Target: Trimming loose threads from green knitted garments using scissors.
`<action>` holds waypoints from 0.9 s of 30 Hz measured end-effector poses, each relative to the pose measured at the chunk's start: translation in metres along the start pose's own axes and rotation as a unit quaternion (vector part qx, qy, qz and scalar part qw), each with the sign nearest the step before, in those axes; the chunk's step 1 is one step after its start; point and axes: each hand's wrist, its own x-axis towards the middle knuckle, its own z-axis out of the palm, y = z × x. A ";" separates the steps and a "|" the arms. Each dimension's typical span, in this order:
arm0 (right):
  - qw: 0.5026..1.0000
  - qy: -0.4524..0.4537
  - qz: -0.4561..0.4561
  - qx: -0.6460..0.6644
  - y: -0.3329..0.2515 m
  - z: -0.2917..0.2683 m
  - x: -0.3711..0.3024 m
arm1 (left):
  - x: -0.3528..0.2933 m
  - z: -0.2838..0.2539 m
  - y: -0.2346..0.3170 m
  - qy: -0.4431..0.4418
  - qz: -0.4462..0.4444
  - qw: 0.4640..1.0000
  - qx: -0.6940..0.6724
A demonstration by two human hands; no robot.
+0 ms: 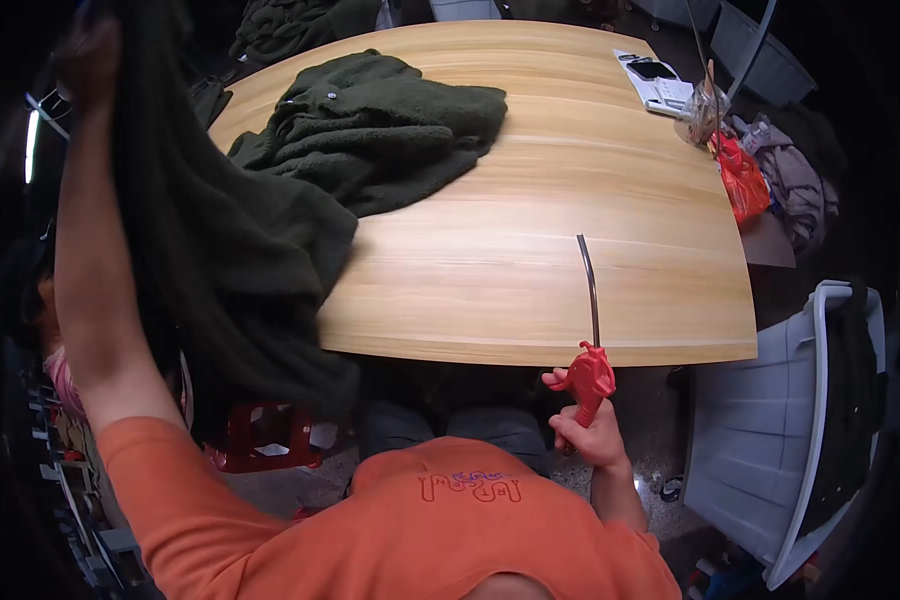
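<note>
My right hand (595,432) is wrapped round the red handle of an air blow gun (592,370). Its long thin dark nozzle points away from me, over the table's near edge. Raised high at the far left, my left hand (90,60) grips a dark green knitted garment (230,240), though the fingers are dim there. The cloth hangs from that hand and drapes down past the table's left side. Another dark green garment (380,130), with small shiny buttons, lies bunched on the table's far left part, partly behind the hanging one.
The wooden table (530,290) spans the middle. At its far right are a phone (652,70), papers, a clear jar (705,110) and a red plastic bag (742,180). A grey bin (750,420) with dark cloth stands right. A red stool (265,435) and another person (45,300) are left.
</note>
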 end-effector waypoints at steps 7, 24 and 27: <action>0.994 0.084 -0.062 0.023 -0.005 -0.003 -0.037 | 0.071 -0.118 0.436 0.000 0.040 0.648 -0.761; 0.983 0.175 0.028 0.037 -0.002 -0.021 -0.046 | -0.187 -0.185 0.386 -0.461 -0.033 0.724 -0.512; 0.983 0.131 0.107 -0.066 0.004 -0.015 -0.057 | -0.155 -0.192 0.370 -0.443 -0.051 0.686 -0.575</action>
